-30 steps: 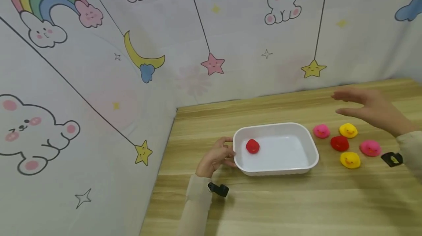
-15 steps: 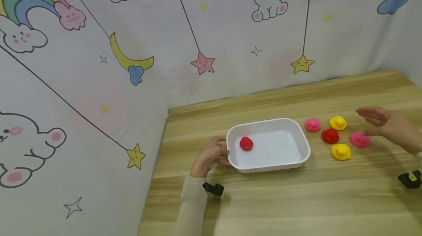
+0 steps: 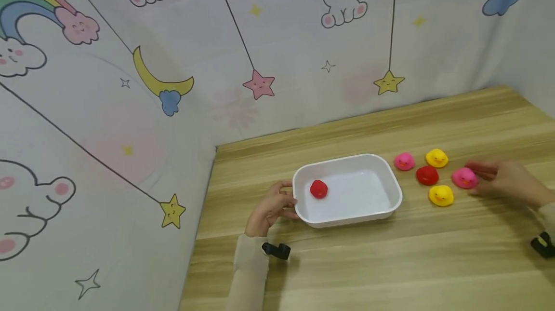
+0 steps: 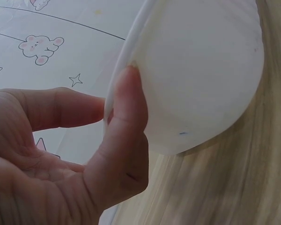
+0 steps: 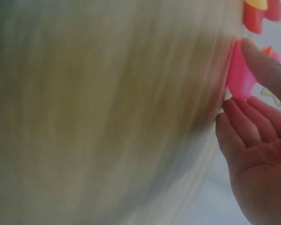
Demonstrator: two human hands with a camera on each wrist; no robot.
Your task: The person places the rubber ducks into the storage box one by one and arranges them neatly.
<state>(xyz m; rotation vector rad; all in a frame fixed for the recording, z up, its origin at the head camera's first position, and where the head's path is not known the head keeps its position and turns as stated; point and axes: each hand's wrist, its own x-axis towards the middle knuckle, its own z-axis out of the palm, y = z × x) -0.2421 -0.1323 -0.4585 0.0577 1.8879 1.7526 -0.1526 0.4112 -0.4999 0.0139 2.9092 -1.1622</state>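
Just at the fingertips of the right hand point(image 3: 513, 183), on the outer side of the group: a pink duck point(image 3: 464, 178) on the table point(image 3: 390, 263), flanked by thumb on the near side and fingers on the far side, apparently for a hold across the body, clear of its neighbours. In the right wrist view, thumb overlapping the duck, fingers fairly straight with tips close to its base; cannot tell whether pinched or only bracketed. Just beside it, toward the tray point(image 3: 360, 202), a red duck point(image 3: 427, 175), between a far yellow duck point(image 3: 436, 158) and a near yellow duck point(image 3: 441, 196); beyond, a second pink duck point(image 3: 404, 161), all with gaps seemingly wide enough for fingers. Left of these, the tray, probably kept near for a short reach, with another red duck point(image 3: 318, 189) inside toward its left end. At that end, left hand point(image 3: 273, 207) gripping the tray's wall, likely to steady it. Behind, a printed cloth point(image 3: 295, 108). Compared with a second ago: right hand down from above the group to the pink duck, head view swung slightly rightward; tray, ducks and left-hand grip unchanged.
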